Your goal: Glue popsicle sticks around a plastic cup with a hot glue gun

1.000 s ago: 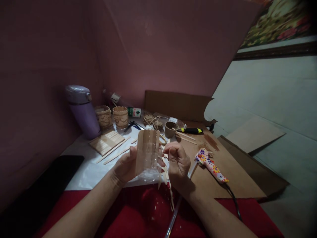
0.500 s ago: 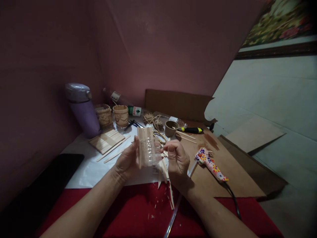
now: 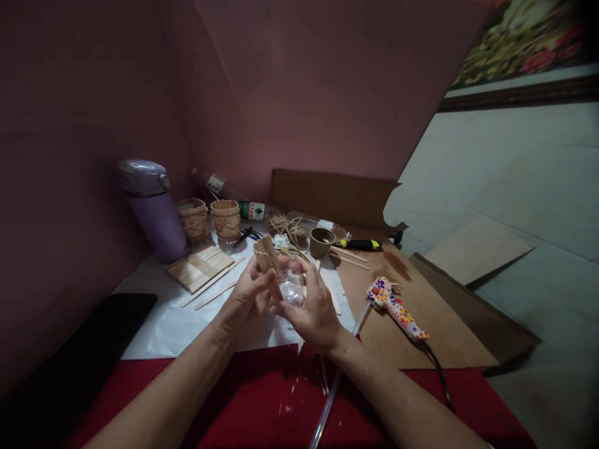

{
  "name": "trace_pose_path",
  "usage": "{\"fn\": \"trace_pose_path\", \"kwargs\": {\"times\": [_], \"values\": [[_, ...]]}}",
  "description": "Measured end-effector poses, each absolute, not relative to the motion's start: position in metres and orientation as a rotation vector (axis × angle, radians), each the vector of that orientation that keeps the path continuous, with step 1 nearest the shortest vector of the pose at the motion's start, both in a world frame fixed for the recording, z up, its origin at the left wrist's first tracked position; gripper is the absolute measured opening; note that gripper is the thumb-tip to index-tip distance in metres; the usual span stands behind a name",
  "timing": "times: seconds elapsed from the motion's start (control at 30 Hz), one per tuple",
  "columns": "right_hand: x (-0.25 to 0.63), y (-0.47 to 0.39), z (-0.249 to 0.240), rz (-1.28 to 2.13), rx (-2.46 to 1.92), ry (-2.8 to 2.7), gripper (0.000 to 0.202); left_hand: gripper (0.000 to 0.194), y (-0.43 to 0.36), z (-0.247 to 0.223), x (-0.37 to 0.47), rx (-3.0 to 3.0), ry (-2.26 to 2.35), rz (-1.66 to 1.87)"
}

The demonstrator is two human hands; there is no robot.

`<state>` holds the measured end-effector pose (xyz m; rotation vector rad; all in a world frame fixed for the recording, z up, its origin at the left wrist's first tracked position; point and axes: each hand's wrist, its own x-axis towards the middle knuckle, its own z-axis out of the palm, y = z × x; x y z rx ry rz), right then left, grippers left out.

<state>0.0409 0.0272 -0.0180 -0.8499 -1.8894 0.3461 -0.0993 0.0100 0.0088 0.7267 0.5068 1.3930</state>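
Observation:
Both hands hold a clear plastic bottle piece (image 3: pixel 292 288), partly faced with wooden craft sticks (image 3: pixel 266 253). My left hand (image 3: pixel 248 292) is closed round the stick-covered side. On the other side, my right hand (image 3: pixel 312 308) curls its fingers and thumb round the clear plastic. The piece is tilted, its rounded clear end turned toward me. Some of the sticks and plastic are hidden behind my fingers. Behind it lies a roll of tape (image 3: pixel 299 254), partly covered by the hands.
A floral glue gun (image 3: pixel 397 307) rests on cardboard (image 3: pixel 449 337) at right, near a clear glue stick (image 3: pixel 326 408). At left are a purple flask (image 3: pixel 156 215), a craft-stick bundle (image 3: pixel 200 268) and two decorated cups (image 3: pixel 226 221). Behind stand a small brown pot (image 3: pixel 322 243) and a utility knife (image 3: pixel 365 244).
My right hand has moved left from beside the bottle piece and now grips it. The piece has been turned, so its clear end faces me more.

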Motion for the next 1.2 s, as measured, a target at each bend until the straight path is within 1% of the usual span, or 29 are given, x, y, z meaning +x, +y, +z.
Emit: {"fn": "trace_pose_path", "kwargs": {"times": [0.13,0.3,0.5,0.63,0.87,1.0,1.2], "values": [[0.04,0.027,-0.019,0.356,-0.869,-1.846,0.074,0.061,0.012,0.008,-0.098,0.831,0.583,1.401],[0.044,0.029,-0.02,0.198,-0.81,-1.772,0.073,0.07,0.013,0.002,-0.097,0.954,0.548,1.415],[0.046,0.027,-0.015,0.151,-0.78,-1.662,0.07,0.061,0.011,0.002,-0.098,1.064,0.542,1.339],[0.047,0.026,-0.012,0.041,-0.715,-1.681,0.07,0.052,0.014,-0.002,-0.101,1.141,0.603,1.324],[0.047,0.026,-0.013,-0.076,-0.71,-1.699,0.075,0.039,0.013,-0.003,-0.101,1.22,0.67,1.297],[0.047,0.026,-0.014,-0.128,-0.743,-1.7,0.072,0.04,0.013,-0.003,-0.099,1.25,0.638,1.321],[0.047,0.025,-0.015,-0.233,-0.788,-1.719,0.064,0.051,0.014,-0.006,-0.097,1.215,0.543,1.254]]}}
